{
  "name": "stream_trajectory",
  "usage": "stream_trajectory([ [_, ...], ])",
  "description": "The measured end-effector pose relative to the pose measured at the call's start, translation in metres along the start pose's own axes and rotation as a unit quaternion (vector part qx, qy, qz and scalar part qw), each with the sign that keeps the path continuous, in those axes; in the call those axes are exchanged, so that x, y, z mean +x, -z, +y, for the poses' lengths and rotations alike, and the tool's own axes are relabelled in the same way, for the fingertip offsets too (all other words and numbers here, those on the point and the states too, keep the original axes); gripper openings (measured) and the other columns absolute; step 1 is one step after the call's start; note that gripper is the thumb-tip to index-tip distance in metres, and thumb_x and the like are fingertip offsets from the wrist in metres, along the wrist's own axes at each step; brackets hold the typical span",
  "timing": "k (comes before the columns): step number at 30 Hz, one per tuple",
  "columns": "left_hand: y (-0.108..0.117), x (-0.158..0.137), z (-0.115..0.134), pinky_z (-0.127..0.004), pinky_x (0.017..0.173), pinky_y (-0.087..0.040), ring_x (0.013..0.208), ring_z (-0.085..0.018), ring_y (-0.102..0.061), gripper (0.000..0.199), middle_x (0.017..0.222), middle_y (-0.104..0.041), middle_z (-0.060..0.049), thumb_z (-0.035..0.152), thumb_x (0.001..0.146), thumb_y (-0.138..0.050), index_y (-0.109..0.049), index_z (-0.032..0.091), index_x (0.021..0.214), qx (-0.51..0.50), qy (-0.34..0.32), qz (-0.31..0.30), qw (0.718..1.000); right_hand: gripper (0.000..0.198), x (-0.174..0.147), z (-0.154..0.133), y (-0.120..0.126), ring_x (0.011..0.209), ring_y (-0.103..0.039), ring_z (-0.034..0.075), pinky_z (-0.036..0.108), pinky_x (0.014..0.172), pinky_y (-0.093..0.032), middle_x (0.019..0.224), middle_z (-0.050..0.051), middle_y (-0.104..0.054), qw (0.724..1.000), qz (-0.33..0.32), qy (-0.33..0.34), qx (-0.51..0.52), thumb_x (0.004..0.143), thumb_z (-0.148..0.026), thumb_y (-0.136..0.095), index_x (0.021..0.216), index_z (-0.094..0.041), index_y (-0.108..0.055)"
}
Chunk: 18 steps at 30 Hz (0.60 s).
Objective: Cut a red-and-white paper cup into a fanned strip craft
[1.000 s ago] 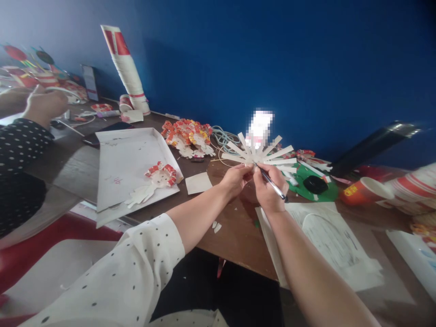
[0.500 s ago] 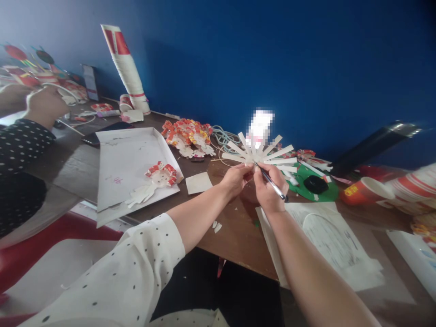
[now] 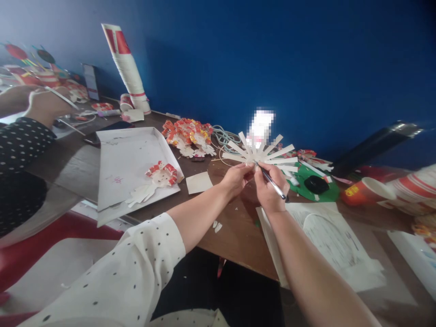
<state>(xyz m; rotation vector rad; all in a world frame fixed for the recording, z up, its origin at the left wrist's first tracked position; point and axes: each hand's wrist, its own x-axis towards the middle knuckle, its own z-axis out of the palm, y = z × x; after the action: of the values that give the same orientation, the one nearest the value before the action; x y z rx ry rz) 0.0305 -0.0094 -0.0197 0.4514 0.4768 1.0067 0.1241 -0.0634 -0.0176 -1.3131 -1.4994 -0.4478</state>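
Note:
My left hand (image 3: 237, 178) pinches the near edge of a white paper cutout (image 3: 256, 154) whose strips fan out like rays. In my right hand (image 3: 271, 187) is a pen (image 3: 274, 184), gripped low, its tip on or close to the middle of the cutout. Fingers partly cover that middle, so any marks there cannot be made out. Both hands are close together above the brown table (image 3: 235, 231). Just left of them lies a small blank piece of paper (image 3: 199, 183).
A shallow white box lid (image 3: 126, 168) holds a red-and-white paper figure (image 3: 162, 175). Similar figures (image 3: 187, 136) are heaped behind. Stacked paper cups (image 3: 129, 72) lean at the wall. A green disc (image 3: 315, 184) and scribbled paper (image 3: 335, 240) lie right. A co-worker's hands (image 3: 44, 102) are at left.
My hands, the pen and the cutout hold nearly the same place. At left, the co-worker's hands have shifted a thin white strip, which now points down to the right.

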Motion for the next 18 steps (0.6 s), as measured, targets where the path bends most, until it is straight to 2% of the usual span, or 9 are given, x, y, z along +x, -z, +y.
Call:
stream_trajectory([
  [18,0.0001,0.0007,-0.0001,-0.023,0.077,-0.045,0.063,-0.008,-0.058,0.007,0.063,-0.063,-0.001,0.008,0.074,-0.068,-0.066,0.011,0.068,-0.006,-0.004,-0.006,1.000,0.019,0.0005,-0.0005,0.0006,0.088,-0.069,0.020,0.033,0.081,-0.056,0.095,0.009,-0.073,1.000,-0.009,-0.011,-0.013,0.090,-0.031,-0.058,0.099,-0.018,-0.068],
])
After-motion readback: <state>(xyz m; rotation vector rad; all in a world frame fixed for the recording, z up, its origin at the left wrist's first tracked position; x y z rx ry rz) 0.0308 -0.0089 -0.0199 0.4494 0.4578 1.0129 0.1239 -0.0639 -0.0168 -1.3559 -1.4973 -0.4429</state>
